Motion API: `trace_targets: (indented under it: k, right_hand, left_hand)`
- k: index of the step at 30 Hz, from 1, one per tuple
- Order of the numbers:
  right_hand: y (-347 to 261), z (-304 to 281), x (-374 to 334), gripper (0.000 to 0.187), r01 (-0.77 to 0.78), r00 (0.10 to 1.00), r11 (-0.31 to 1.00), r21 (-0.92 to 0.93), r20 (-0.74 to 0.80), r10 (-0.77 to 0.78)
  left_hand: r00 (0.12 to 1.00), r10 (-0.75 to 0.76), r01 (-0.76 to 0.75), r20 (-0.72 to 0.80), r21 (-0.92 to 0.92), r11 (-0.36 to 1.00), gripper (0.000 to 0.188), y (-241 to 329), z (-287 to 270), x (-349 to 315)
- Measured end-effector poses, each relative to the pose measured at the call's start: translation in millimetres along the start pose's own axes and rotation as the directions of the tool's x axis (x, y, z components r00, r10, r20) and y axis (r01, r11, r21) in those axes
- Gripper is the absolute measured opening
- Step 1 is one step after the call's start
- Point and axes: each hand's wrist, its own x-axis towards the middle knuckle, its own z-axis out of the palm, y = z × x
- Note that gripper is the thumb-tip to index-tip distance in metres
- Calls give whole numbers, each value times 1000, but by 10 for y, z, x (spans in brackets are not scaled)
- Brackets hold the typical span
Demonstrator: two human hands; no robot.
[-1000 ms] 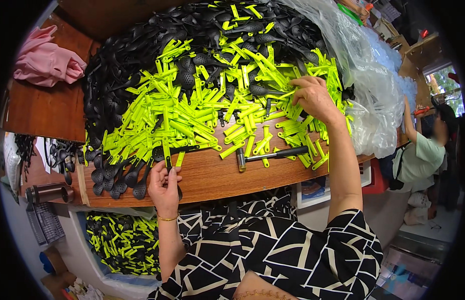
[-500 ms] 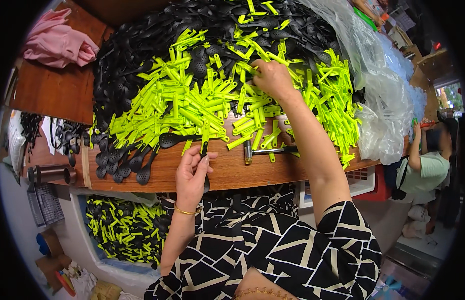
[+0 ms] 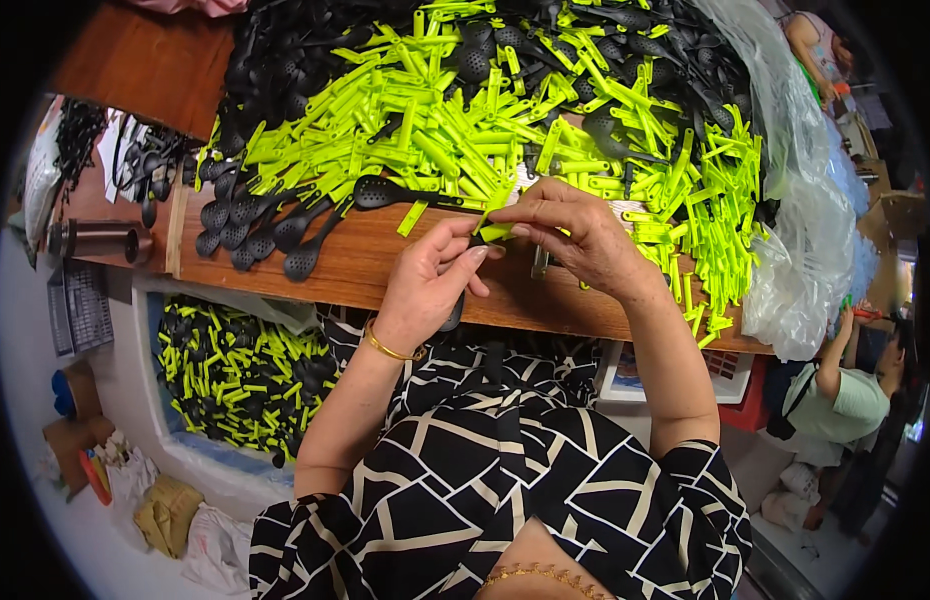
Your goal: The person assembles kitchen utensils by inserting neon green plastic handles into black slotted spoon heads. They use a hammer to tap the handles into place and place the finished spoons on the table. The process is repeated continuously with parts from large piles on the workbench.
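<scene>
My left hand (image 3: 430,278) is closed around the shaft of a black spoon, whose rounded head (image 3: 453,316) hangs below the fingers. My right hand (image 3: 577,238) pinches a lime-green handle (image 3: 497,231) and brings it against the spoon's upper end; the fingers hide the exact contact. Both hands meet just above the table's front edge. Beyond them spreads a heap of loose lime-green handles (image 3: 425,140). A black perforated spoon (image 3: 385,192) lies just past my left hand, and several more perforated spoons (image 3: 301,262) rest to the left.
Black spoons (image 3: 285,60) are heaped at the back, with clear plastic sheeting (image 3: 795,190) along the right. Below the table at left, a bin (image 3: 185,440) holds green-handled black utensils. A brown metal flask (image 3: 100,241) lies at far left. Another person (image 3: 835,395) works at far right.
My right hand has come back from the heap to my left hand, bringing a lime-green handle. My left hand has shifted right, still gripping the black spoon. The view has tilted down.
</scene>
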Motion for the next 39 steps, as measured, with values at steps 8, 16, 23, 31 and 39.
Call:
trace_targets:
  k: [8, 16, 23, 31, 39]
  right_hand:
    - [-93, 8, 36, 15, 29, 1000, 997, -70, 9, -29]
    - [-185, 285, -176, 16, -117, 993, 982, -148, -38, 113]
    - [-367, 503, -339, 31, -104, 989, 960, -260, -132, 71]
    - [145, -63, -1135, 38, -318, 929, 769, -554, -342, 138]
    - [358, -195, -1250, 29, -293, 931, 732, -614, -357, 73]
  left_hand:
    - [997, 35, -6, -72, 371, 929, 32, 150, 96, -133]
    - [983, 168, -93, -76, 582, 808, 18, 24, 72, -204]
    - [995, 89, -50, -48, 540, 840, 12, -102, 55, -453]
    - [945, -136, 147, -297, 14, 989, 15, -513, -260, -988]
    - [889, -254, 248, -380, -67, 967, 23, -591, -111, -1031]
